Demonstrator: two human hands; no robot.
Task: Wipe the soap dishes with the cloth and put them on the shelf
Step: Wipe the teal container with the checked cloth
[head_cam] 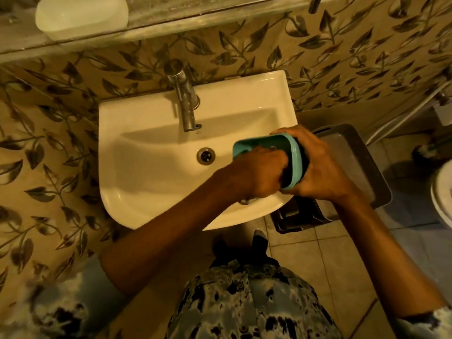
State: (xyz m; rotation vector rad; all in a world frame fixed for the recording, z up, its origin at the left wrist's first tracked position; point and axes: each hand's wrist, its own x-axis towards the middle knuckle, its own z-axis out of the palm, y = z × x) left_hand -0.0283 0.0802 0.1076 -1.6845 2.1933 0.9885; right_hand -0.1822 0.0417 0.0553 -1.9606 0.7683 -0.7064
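Note:
A teal soap dish (264,145) is held tilted over the right side of the white sink (151,167). My right hand (320,172) grips its outer side and rim. My left hand (259,174) is closed in a fist pressed inside the dish; the cloth is mostly hidden, only a dark bit shows at the knuckles. A white soap dish (82,15) rests on the glass shelf (156,23) above the sink, at the upper left.
A metal tap (184,101) stands at the sink's back and the drain (206,155) lies mid-basin. A dark plastic basket (354,167) sits right of the sink on the tiled floor. Leaf-patterned tiles cover the wall. A white fixture (442,192) shows at the right edge.

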